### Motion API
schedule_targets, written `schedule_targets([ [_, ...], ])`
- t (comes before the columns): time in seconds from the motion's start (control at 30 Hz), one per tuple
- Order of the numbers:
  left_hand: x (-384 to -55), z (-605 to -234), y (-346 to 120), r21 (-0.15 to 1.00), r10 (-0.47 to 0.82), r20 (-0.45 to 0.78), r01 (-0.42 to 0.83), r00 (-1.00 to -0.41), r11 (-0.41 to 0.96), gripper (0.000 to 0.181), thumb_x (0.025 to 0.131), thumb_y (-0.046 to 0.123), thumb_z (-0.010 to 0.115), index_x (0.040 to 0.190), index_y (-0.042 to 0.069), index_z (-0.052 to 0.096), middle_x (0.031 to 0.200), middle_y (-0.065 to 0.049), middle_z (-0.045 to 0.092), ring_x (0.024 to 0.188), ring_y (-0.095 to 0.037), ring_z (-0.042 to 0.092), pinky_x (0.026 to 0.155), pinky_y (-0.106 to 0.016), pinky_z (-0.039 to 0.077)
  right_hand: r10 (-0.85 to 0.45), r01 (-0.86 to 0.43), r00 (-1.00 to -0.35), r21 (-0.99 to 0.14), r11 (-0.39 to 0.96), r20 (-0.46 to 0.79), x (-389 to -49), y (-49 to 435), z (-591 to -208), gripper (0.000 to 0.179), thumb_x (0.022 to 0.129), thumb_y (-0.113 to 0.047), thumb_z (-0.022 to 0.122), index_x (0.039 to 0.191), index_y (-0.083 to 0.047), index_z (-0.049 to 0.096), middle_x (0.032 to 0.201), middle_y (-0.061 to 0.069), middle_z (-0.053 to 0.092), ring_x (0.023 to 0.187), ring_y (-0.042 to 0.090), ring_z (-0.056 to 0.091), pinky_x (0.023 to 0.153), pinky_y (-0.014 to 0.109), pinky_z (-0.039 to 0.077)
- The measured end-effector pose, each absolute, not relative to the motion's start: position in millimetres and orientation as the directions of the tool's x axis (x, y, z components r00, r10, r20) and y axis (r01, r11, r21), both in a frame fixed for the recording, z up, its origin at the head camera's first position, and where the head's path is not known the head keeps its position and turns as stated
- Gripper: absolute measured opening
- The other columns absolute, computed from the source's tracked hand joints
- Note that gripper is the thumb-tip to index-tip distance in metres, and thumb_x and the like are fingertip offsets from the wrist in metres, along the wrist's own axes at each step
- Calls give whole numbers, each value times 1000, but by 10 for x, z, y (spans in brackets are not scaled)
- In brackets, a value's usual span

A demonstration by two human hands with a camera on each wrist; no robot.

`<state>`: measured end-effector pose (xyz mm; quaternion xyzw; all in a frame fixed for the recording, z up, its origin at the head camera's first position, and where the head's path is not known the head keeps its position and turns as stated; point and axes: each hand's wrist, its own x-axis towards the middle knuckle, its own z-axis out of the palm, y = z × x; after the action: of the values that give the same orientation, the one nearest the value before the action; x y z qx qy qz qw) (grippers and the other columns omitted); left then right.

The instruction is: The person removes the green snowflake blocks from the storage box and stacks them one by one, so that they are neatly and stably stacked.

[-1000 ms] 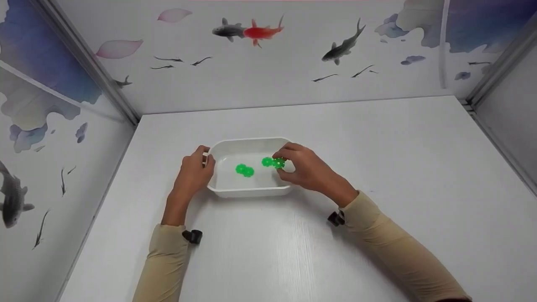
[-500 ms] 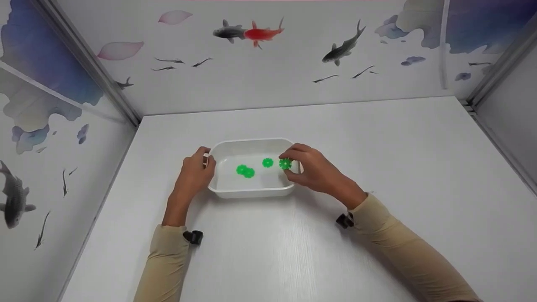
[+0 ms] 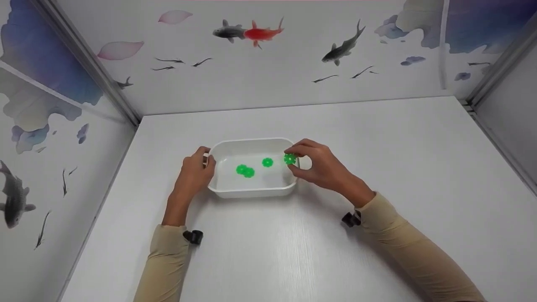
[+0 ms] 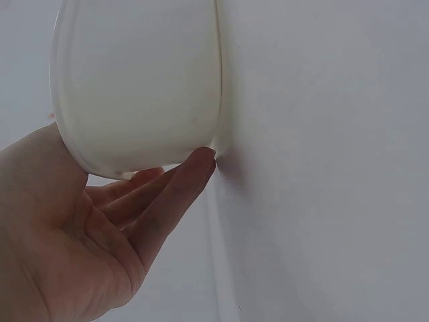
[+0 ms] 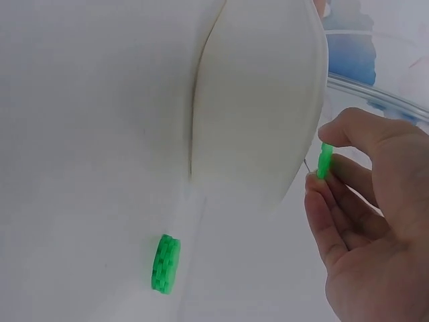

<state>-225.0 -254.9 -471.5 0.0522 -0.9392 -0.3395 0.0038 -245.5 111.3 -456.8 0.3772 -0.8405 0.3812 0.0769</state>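
Observation:
A shallow white plastic tub [image 3: 251, 191] stands on the table, and my left hand [image 3: 194, 171] grips its left end. In the left wrist view, the fingers [image 4: 171, 201] lie against the outside of the tub's end wall [image 4: 141, 100]. Between thumb and fingertips, my right hand [image 3: 325, 167] pinches a green notched disc [image 3: 290, 159] at the tub's right rim. Inside the tub lie a single green disc [image 3: 267, 162] and two overlapping green discs [image 3: 248, 172]. The right wrist view shows the pinched disc [image 5: 324, 161] edge-on, above rim height.
A short stack of green discs [image 5: 165, 263] sits on the table beside the tub's right end; in the head view the right hand hides it. White panels with painted fish [image 3: 262, 32] rise behind and at the left of the white table [image 3: 260, 251].
My right hand has moved right with one green disc, parting it from the disc that stays in the tub, and lifted it to the right rim. The left hand stays in place.

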Motion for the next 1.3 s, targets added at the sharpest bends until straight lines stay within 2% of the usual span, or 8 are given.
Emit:
schedule_targets([
  [0.13, -2248, -4707, -2549, 639, -92, -22, -84, -996, 764, 47, 114, 28, 45, 155, 5, 52, 137, -22, 71, 117, -34, 73, 97, -50, 62, -571, -696, -703, -575, 430, 424, -2462, 1191, -4573, 36, 94, -12, 84, 129, -8, 76, 121, 4, 73, 106, 20, 72, 94, 40, 64],
  [0.3, -2239, -4705, -2560, 641, -81, -7, -67, -997, 765, 47, 114, 28, 45, 154, 5, 53, 134, -22, 72, 114, -34, 74, 94, -49, 63, -564, -689, -710, -577, 437, 421, -2475, 1313, -4600, 37, 93, -13, 86, 129, -6, 76, 121, 6, 74, 106, 23, 73, 94, 46, 64],
  [0.57, -2238, -4712, -2575, 653, -72, 2, -53, -997, 756, 47, 114, 28, 44, 154, 4, 53, 135, -22, 72, 115, -34, 74, 96, -50, 62, -558, -670, -727, -591, 449, 401, -2490, 1498, -4674, 37, 93, -12, 86, 129, -8, 77, 120, 5, 74, 106, 19, 72, 94, 47, 65],
  [0.83, -2244, -4716, -2571, 648, -76, -4, -61, -997, 759, 46, 114, 28, 45, 153, 5, 54, 135, -22, 72, 114, -34, 73, 98, -50, 61, -549, -655, -743, -589, 474, 384, -2545, 1627, -4668, 37, 91, -10, 86, 127, -6, 77, 118, 6, 75, 104, 27, 72, 92, 47, 64],
  [0.97, -2248, -4719, -2573, 647, -77, -3, -61, -997, 760, 46, 114, 28, 45, 153, 4, 53, 136, -23, 71, 116, -35, 73, 100, -51, 60, -546, -627, -763, -602, 495, 345, -2583, 1675, -4674, 38, 91, -10, 87, 127, -5, 77, 117, 6, 75, 105, 27, 71, 93, 49, 63],
  [1.3, -2249, -4724, -2571, 645, -69, 11, -46, -998, 763, 45, 114, 26, 45, 152, 3, 54, 132, -23, 73, 113, -34, 75, 95, -49, 62, -559, -534, -811, -607, 589, 171, -2641, 1737, -4707, 37, 94, -8, 83, 130, -4, 76, 124, 9, 74, 111, 27, 71, 99, 46, 61],
])
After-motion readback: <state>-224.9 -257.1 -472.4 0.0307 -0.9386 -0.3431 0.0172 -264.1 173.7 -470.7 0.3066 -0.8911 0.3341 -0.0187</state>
